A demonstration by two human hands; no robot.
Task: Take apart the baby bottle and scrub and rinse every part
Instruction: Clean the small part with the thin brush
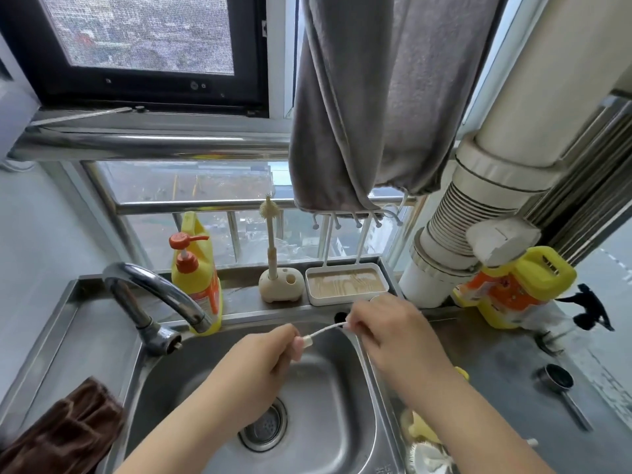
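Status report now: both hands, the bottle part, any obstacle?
Left hand and right hand each pinch one end of thin straw. Held over sink. Faucet dry, nothing blocking.

- Both bare forearms reach forward from the lower edge, hands raised close together.
- The left hand [270,354], knuckles up, pinches with curled fingers [297,343] at its tip.
- The right hand [393,333], set slightly higher, pinches likewise, its back facing the camera.
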